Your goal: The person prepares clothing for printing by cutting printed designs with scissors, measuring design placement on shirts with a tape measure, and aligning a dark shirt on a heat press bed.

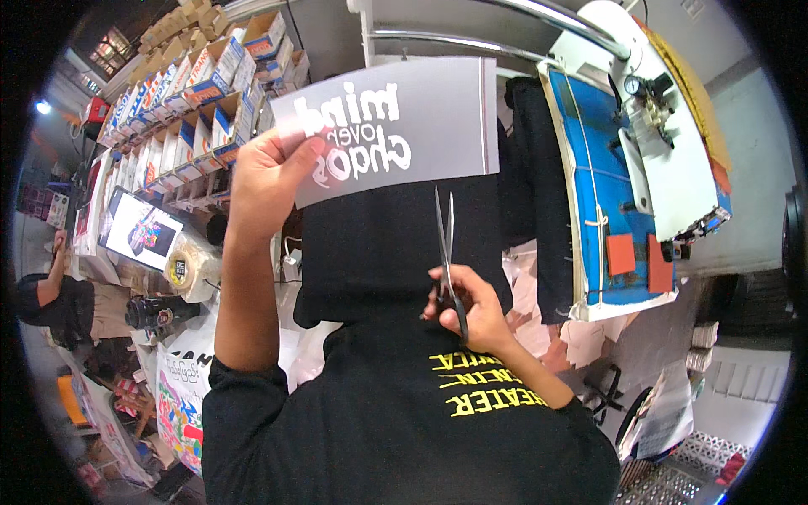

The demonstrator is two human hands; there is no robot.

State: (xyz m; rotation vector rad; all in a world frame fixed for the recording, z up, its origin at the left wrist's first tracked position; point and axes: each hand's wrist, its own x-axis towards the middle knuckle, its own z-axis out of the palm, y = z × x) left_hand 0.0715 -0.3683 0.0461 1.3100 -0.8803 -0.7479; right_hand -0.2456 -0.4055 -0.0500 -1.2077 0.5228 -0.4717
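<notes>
Between the thumb and fingers of my left hand (273, 172) is a translucent grey transfer film sheet (450, 118) with white lettering, gripped at its left edge and held up. A vertical crease or strip runs near its right end. Lower and to the right, my right hand (481, 316) has its fingers in the handles of a pair of scissors (446, 244). The blades point up toward the sheet, slightly parted and apart from it. Behind and below the sheet lies black fabric (387, 244), partly hidden by it.
At right stands a heat press with a blue bed (581, 168), orange pads (620, 254) and a white upper part (686, 189). Boxes (194, 143) fill the left side, near a lit tablet (141, 227), a tape roll (178, 269) and a black bottle (156, 312). Another person (63, 295) is far left.
</notes>
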